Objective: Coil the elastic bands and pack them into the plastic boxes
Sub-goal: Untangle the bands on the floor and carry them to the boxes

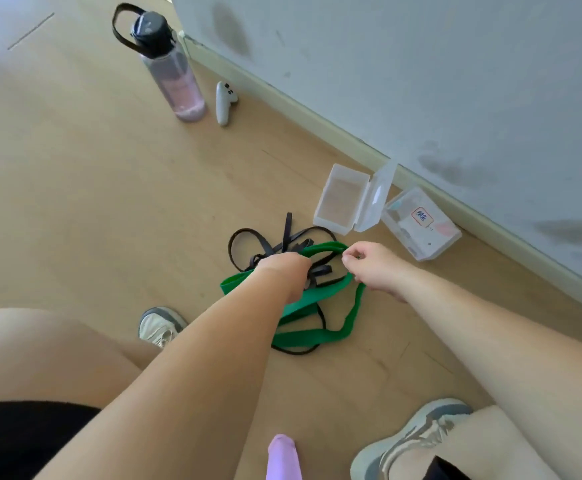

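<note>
Head view: right hand (pixel 372 268) pinches green band (pixel 317 336); left hand (pixel 282 273) touches it, fingers hidden.

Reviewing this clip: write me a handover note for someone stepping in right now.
Left hand: down in the tangle, fingers hidden, grip unclear.
Right hand: pinches the green band.
Black band: tangled with the green one, in front of the boxes.
Open box: empty; closed box beside it.
Done: nothing coiled yet.
Left: untangle, coil both bands, pack them.
</note>
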